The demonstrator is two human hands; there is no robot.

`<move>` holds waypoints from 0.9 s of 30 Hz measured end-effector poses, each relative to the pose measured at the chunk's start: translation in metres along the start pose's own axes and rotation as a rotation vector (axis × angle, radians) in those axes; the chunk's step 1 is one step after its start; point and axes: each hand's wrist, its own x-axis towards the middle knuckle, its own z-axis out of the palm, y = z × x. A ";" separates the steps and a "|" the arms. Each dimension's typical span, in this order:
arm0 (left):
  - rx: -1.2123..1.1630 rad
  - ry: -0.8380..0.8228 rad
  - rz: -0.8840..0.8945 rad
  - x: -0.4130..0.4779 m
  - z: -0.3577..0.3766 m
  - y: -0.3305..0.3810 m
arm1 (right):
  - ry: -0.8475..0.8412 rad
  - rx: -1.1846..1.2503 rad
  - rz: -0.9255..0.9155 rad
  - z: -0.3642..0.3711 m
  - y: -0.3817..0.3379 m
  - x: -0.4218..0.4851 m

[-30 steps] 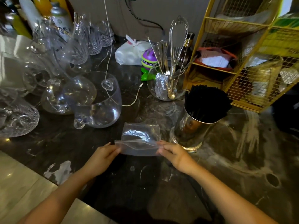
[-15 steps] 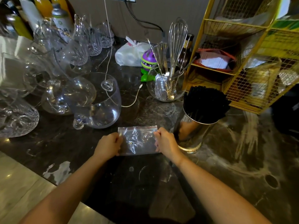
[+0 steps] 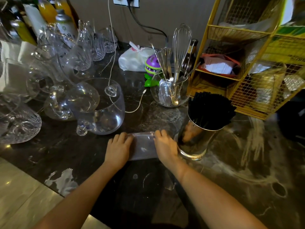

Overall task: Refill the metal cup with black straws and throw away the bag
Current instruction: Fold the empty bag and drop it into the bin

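A shiny metal cup [image 3: 195, 142] stands on the dark marble counter, packed with black straws [image 3: 210, 110] that fan out above its rim. Just left of it an empty clear plastic bag [image 3: 143, 147] lies flat on the counter. My left hand [image 3: 117, 148] presses down on the bag's left end, palm down. My right hand [image 3: 165, 147] presses on its right end, close beside the cup's base. Both hands cover the bag's ends, so only its middle strip shows.
A big clear glass bowl [image 3: 102, 111] and several glass jugs crowd the left. A glass jar of utensils with a whisk [image 3: 171, 90] stands behind. A yellow wire rack [image 3: 247, 63] fills the right. A white charging cable [image 3: 135, 108] trails across the counter.
The bag, held up half folded between both hands a second ago, now lies flat on the counter. Both hands have moved forward and down onto its ends.
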 end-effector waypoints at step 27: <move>0.084 -0.419 0.280 0.001 -0.001 -0.009 | -0.436 -0.014 -0.524 -0.011 0.021 -0.010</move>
